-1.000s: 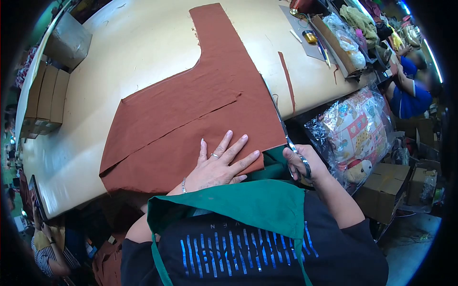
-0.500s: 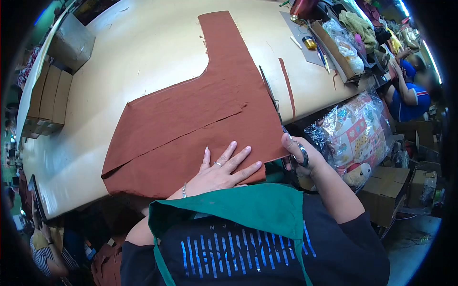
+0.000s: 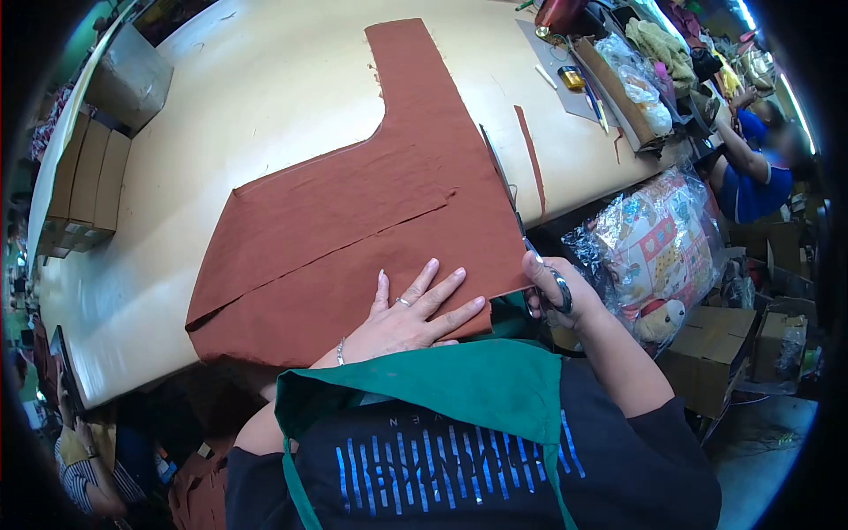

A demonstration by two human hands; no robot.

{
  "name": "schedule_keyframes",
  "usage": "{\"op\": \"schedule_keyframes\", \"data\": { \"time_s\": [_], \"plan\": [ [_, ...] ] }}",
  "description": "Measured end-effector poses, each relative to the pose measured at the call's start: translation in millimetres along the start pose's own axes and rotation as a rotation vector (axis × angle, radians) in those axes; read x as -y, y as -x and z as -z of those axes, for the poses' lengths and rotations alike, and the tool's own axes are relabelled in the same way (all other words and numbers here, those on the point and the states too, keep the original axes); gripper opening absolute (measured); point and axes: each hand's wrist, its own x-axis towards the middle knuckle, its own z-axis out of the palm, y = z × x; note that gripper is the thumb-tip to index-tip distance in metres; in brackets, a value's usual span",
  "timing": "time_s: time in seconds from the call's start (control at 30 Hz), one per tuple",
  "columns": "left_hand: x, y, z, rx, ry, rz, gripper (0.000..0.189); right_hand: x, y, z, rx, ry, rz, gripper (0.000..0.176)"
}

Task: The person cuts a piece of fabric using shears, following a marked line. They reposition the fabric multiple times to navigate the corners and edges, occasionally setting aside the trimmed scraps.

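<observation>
A rust-brown piece of fabric (image 3: 353,212) lies across the table, with a long narrow part reaching away from me and a slit across its wide part. My left hand (image 3: 415,314) rests flat on its near edge, fingers spread. At the fabric's right edge, my right hand (image 3: 570,291) is closed round the handles of a pair of scissors (image 3: 562,290). Part of a blade shows beside the cloth edge; the rest is hidden by the fabric and my hand.
On the pale table (image 3: 265,79) lies a thin brown fabric strip (image 3: 531,159). A cardboard tray (image 3: 618,97) of odds and ends stands at the far right. A plastic-wrapped bundle (image 3: 658,252) and cardboard boxes (image 3: 707,353) are to my right. Another person (image 3: 755,177) is beyond them.
Both hands, the scissors and the fabric look almost the same as before. The person at the far right has shifted their arms slightly.
</observation>
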Motion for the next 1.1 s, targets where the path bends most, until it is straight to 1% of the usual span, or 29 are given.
{"op": "schedule_keyframes", "data": {
  "time_s": [0.17,0.33,0.37,0.47,0.63,0.83,1.0,1.1],
  "plan": [
    [0.4,1.2,-3.0,-0.013,-0.004,0.0,0.051,1.2,2.7,-0.4,-0.017,0.059,0.012,0.061],
    [-1.6,0.4,1.4,0.039,0.018,0.02,0.053,-5.5,1.6,-0.3,-0.061,0.098,-0.013,0.063],
    [-1.8,0.7,2.0,0.056,0.03,0.032,0.054,-7.0,1.1,-0.3,-0.068,0.1,-0.017,0.063],
    [0.0,3.2,-1.0,0.003,0.023,-0.003,0.051,-8.6,1.9,-1.2,-0.084,0.122,-0.026,0.062],
    [-0.6,3.3,1.0,0.034,0.028,0.009,0.053,-7.0,4.5,-1.9,-0.083,0.149,-0.058,0.06],
    [0.1,5.5,-0.2,0.038,0.018,-0.014,0.052,10.7,-1.1,-1.5,0.041,0.013,-0.01,0.064],
    [-0.6,9.1,-0.3,0.018,0.036,-0.025,0.05,8.1,-23.0,-2.0,0.007,-0.111,-0.001,0.065],
    [-0.2,10.3,-1.1,0.014,0.046,-0.026,0.05,12.7,-19.4,-9.9,-0.028,-0.157,0.025,0.064]
  ]
}}
